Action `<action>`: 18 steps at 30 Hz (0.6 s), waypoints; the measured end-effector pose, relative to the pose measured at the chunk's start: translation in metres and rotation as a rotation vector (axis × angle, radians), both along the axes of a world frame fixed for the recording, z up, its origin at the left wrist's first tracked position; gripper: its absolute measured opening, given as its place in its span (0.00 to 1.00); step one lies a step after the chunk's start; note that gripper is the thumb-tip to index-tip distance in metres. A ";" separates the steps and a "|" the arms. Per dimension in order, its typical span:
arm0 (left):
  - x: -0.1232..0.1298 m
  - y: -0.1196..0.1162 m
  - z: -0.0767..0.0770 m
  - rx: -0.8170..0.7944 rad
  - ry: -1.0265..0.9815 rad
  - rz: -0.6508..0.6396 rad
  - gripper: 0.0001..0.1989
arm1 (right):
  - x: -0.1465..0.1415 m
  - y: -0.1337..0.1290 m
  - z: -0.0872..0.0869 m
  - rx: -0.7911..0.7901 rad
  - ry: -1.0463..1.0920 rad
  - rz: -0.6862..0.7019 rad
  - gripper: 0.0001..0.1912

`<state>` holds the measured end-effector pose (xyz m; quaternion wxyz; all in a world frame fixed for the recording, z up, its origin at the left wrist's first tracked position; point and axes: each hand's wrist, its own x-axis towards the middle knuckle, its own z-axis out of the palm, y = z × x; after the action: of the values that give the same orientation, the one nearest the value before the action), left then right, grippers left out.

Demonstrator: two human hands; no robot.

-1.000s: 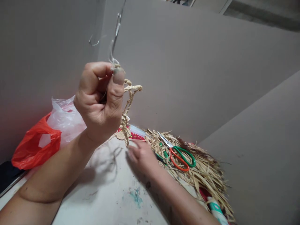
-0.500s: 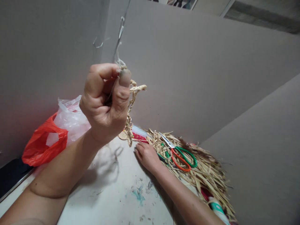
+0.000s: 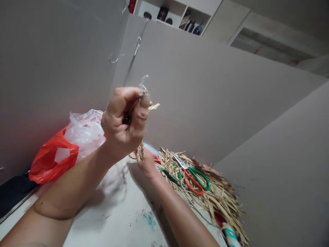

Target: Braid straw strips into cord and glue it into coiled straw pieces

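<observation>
My left hand (image 3: 125,123) is raised over the table, thumb and fingers pinched on the top of a braided straw piece (image 3: 140,152), with thin white thread sticking up above the thumb. The braid hangs down behind the hand, and a short stub of it juts out to the right. Lower down, my right hand (image 3: 147,161) is beside the hanging end of the braid, partly behind it. Its fingers are hidden, so whether they touch the braid does not show.
Scissors with green and orange handles (image 3: 189,173) lie on a heap of dry straw (image 3: 223,195) at the right. White (image 3: 86,130) and red (image 3: 53,157) plastic bags sit at the left. A tube (image 3: 230,235) is at the lower right of the table (image 3: 123,212). Hooks hang by the wall.
My right hand has moved left, from beside the straw heap to behind the braid's lower end. My left hand, still pinching the braid, appears slightly lower and further right as the view has tilted up.
</observation>
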<state>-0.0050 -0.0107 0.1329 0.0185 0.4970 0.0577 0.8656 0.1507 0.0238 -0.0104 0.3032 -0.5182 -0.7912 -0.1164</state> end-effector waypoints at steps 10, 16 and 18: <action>0.011 0.008 0.000 0.166 0.042 0.007 0.03 | 0.110 -0.069 0.073 -0.002 -0.050 -0.450 0.29; 0.018 0.009 -0.006 0.121 0.131 0.027 0.05 | -0.009 -0.224 -0.021 -0.170 -0.419 0.449 0.20; 0.019 0.008 -0.009 0.150 0.166 0.071 0.04 | -0.022 -0.247 -0.041 -0.128 -0.571 0.575 0.18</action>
<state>0.0143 -0.0028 0.1235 -0.0541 0.5648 0.0116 0.8234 0.1290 -0.2234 -0.0518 0.0586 -0.2406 -0.9618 -0.1168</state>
